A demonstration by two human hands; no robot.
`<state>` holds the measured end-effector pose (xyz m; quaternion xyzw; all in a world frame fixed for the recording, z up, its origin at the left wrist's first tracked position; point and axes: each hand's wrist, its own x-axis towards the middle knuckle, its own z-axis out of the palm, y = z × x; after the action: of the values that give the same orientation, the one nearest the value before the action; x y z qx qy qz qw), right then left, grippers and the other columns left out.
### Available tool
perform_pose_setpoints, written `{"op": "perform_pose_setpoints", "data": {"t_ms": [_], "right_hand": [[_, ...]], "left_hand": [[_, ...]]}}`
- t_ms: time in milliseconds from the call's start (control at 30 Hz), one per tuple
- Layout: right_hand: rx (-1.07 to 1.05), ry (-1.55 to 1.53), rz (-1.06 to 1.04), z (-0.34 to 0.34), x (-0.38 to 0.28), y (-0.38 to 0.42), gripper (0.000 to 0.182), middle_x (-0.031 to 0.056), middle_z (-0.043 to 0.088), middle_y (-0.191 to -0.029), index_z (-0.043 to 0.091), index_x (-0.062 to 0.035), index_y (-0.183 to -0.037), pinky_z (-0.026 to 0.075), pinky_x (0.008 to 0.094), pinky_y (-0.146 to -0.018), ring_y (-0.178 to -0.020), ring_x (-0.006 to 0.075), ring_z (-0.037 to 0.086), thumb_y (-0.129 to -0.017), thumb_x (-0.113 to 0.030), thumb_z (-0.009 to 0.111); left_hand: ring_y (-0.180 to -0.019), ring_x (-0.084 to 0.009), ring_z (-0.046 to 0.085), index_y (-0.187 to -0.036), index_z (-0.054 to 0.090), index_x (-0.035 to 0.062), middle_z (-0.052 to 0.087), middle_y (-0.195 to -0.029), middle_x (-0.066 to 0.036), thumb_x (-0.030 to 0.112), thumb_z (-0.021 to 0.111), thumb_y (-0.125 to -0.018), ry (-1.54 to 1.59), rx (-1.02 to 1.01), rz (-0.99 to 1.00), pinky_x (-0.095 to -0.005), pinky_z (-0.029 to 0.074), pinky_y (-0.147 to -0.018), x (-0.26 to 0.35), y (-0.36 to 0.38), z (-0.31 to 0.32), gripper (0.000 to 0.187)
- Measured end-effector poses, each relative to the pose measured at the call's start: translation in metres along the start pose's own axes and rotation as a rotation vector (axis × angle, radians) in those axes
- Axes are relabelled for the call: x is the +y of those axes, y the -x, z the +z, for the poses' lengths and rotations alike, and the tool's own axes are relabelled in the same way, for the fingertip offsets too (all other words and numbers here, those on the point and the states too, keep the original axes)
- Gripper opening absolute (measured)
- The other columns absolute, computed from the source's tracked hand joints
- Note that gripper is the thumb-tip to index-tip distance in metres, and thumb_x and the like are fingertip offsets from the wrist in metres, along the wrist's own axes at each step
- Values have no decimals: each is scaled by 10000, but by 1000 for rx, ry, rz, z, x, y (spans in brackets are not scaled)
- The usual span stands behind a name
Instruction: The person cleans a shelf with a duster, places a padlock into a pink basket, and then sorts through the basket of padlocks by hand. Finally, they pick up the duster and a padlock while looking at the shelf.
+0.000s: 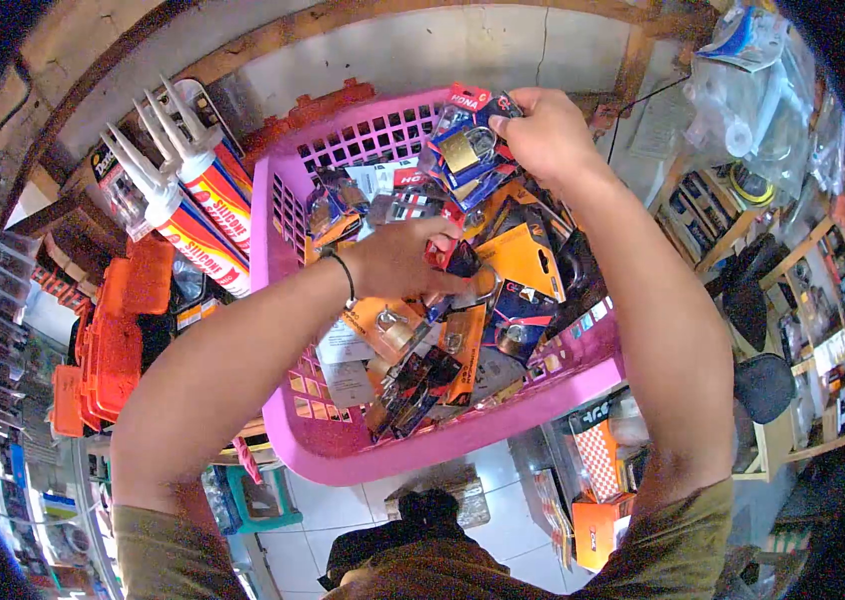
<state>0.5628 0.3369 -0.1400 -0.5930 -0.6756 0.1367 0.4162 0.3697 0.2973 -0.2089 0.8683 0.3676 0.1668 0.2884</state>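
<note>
Forearms (648, 300) over pink bskt (343, 466); wht tile flr (515, 515) below.

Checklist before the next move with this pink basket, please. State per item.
1. Right hand grips the padlock pack: ok, fingers at its upper corner.
2. Left hand has a firm hold on the red pack: cannot tell, contact partly hidden.
3. Other packs untangled: not ok, they overlap at mixed angles.
4. Basket supported underneath: cannot tell, support hidden.
5. Silicone tubes outside the basket: ok, left of its rim.
</note>
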Motion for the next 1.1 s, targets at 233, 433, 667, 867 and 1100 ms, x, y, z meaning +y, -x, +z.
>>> {"op": "perform_pose_setpoints", "data": {"t_ms": [233, 433, 667, 867, 1100], "right_hand": [[64, 115, 17, -6, -8, 4, 203, 121, 649, -789, 632, -23, -923, 455, 323, -687, -732, 210, 618, -753, -129, 605], [82, 127, 33, -9, -9, 4, 220, 132, 645, -789, 633, -30, -926, 459, 334, -687, -730, 240, 621, -748, -159, 615], [160, 129, 4, -6, -3, 2, 234, 161, 632, -829, 643, -51, -885, 460, 374, -735, -792, 294, 605, -716, -196, 571], [116, 63, 50, -10, -4, 4, 291, 197, 609, -923, 645, -65, -893, 452, 409, -812, -884, 348, 579, -678, -227, 534], [125, 115, -44, -5, 2, -2, 288, 195, 618, -879, 658, -76, -868, 462, 410, -792, -851, 354, 589, -655, -229, 541]], "left_hand": [[-723, -215, 555, -966, 517, 25, 554, -795, -92, 458, 729, -624, -72, -6, -219, -309, 458, -671, 10, -5, 15, 591], [-691, -206, 544, -978, 446, 40, 535, -763, -84, 362, 765, -582, -59, -6, 10, -296, 454, -639, 13, -2, 9, 602], [-629, -178, 518, -1068, 442, 98, 510, -703, -41, 335, 803, -561, 41, 201, -48, -306, 437, -578, 72, 4, 7, 667], [-805, -207, 613, -1003, 581, 54, 629, -820, -93, 292, 708, -703, -70, 64, 106, -328, 477, -702, 62, -10, 8, 404], [-815, -190, 564, -963, 560, 48, 579, -843, -97, 220, 628, -776, -171, -108, 569, -320, 453, -709, 56, -21, 18, 263]]}}
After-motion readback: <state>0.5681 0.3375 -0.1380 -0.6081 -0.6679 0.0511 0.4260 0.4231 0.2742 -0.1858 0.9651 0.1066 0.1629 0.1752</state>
